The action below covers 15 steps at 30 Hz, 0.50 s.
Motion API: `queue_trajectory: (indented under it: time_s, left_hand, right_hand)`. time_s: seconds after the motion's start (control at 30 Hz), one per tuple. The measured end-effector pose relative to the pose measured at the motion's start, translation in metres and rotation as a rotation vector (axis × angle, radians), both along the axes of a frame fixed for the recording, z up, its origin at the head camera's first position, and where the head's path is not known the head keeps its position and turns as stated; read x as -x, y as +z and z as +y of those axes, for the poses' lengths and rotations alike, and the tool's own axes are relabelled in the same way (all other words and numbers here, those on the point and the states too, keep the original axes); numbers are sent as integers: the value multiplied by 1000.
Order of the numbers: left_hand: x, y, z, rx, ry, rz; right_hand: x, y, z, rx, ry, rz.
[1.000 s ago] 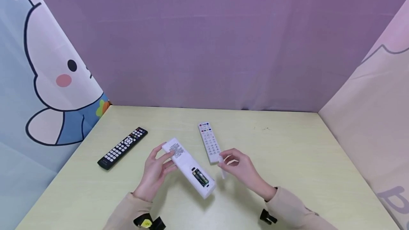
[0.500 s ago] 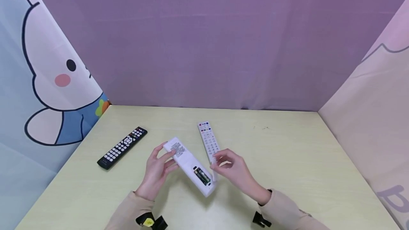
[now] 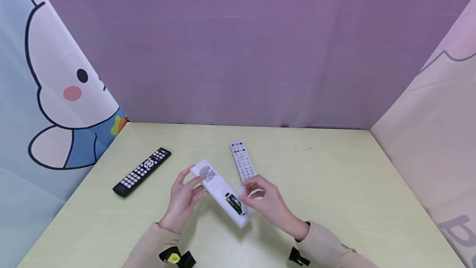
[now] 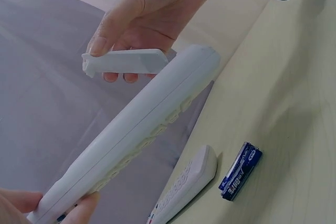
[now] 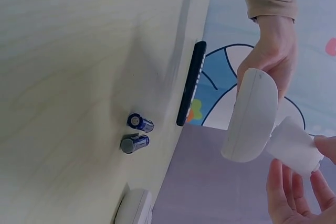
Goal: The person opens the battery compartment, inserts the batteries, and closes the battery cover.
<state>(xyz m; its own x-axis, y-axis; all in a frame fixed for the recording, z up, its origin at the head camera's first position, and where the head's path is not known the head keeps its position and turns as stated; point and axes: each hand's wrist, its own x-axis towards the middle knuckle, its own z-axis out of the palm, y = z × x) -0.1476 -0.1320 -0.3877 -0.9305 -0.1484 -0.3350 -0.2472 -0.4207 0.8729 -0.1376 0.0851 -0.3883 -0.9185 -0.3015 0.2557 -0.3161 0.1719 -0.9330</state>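
Observation:
My left hand [image 3: 182, 202] grips a white remote control [image 3: 218, 187] by its far end, back side up and tilted above the table. Dark batteries [image 3: 234, 204] lie in its uncovered battery compartment. My right hand [image 3: 268, 198] pinches the white battery cover [image 4: 128, 61] between thumb and fingers. In the left wrist view, one end of the cover is right at the remote's near end. From the right wrist side, the cover [image 5: 295, 148] overlaps the remote's edge. The right hand's fingers partly hide the cover in the head view.
A second white remote [image 3: 242, 160] lies face up behind the hands, and a black remote [image 3: 142, 173] to the left. Blue batteries [image 4: 241, 170] lie on the table [image 3: 334, 185] near the second white remote. A purple cloth [image 3: 238, 53] stands at the back.
My right hand has moved left with the battery cover, from beside the remote to over its compartment end. The left hand and the remote have barely shifted.

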Motion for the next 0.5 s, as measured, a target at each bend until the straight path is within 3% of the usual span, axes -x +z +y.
queue_trajectory:
  time_s: [0.4,0.5]
  left_hand:
    - [-1,-3,1,-17,5,56]
    - [-1,-2,1,-16,7,38]
  right_hand:
    - [-1,-3,-4,-31,18,72]
    - [-1,-2,-5,-57,19,95]
